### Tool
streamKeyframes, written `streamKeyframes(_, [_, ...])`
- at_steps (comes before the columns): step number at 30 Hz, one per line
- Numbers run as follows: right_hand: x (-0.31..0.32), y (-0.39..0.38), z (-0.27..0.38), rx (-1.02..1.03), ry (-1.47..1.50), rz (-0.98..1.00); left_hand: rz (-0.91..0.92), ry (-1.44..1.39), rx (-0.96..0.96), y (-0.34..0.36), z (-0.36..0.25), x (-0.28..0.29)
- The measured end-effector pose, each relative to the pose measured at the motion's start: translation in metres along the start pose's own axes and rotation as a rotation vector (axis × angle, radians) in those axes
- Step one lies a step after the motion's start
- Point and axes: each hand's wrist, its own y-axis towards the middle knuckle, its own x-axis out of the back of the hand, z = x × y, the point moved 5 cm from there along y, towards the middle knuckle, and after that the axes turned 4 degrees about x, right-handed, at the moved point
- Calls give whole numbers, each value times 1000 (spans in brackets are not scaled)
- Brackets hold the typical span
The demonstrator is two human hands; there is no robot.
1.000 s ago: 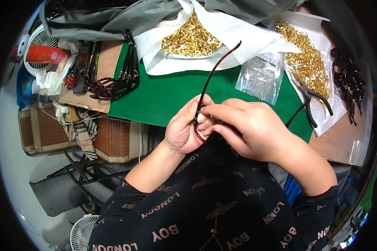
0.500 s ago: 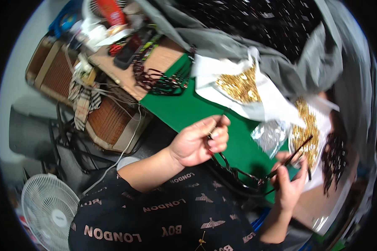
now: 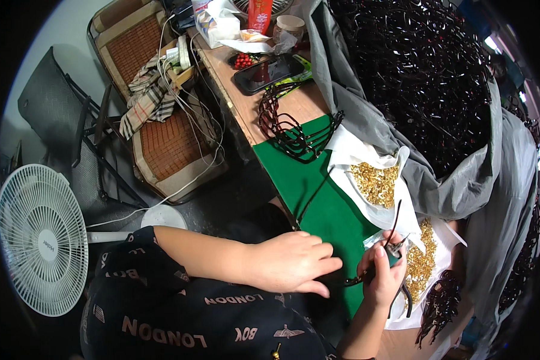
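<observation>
My left hand (image 3: 300, 261) is back-up, its thumb and fingers apart and pointing toward the right hand; I see nothing held in it. My right hand (image 3: 383, 276) is closed around small pliers with metal jaws (image 3: 395, 245) and black handles (image 3: 408, 300). A thin dark strip (image 3: 397, 217), like a glasses temple, sticks up from the same grip. Between the hands a dark glossy piece (image 3: 353, 281) shows, partly hidden by the fingers. Another slim dark strip (image 3: 311, 201) slants over the green mat (image 3: 336, 222) beyond my left hand.
Gold metal pieces lie on white paper (image 3: 354, 193) and on a second sheet (image 3: 396, 324). Dark glossy frame-like pieces form a bunch (image 3: 291, 129), a cluster (image 3: 441, 300) and a pile in a grey sack (image 3: 336, 72). A phone (image 3: 269, 73), chairs (image 3: 168, 144) and a fan (image 3: 42, 240) are leftward.
My left hand has turned back-up and its pinch has opened; the piece it held is no longer in its fingers. My right hand keeps the pliers. The whole view has shifted.
</observation>
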Motion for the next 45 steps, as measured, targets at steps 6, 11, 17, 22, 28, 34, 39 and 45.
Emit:
streamKeyframes(6, [7, 18, -10, -25, -252, -37, -62, 122, 235, -10, 19, 32])
streamKeyframes(11, [9, 14, -27, 319, -1083, 63, -54, -77, 527, -7, 56, 74])
streamKeyframes(17, [-18, 7, -32, 504, -1331, 160, -87, 373, 319, 24, 114, 91])
streamKeyframes(22, [-11, 10, -29, 591, -1371, 122, -31, 616, 193, 44, 150, 86])
streamKeyframes(28, [2, 5, -39, 593, -1256, 50, -78, 610, 185, 20, 136, 111])
streamKeyframes(34, [-35, -31, 54, 870, -890, -1, 21, 563, -208, 72, -1, 75])
streamKeyframes(39, [-11, -55, 71, 748, -1197, 19, 179, 208, -583, 101, -70, 13])
streamKeyframes(45, [146, -137, 112, 753, -1644, -610, 142, 102, -647, 109, -96, -36])
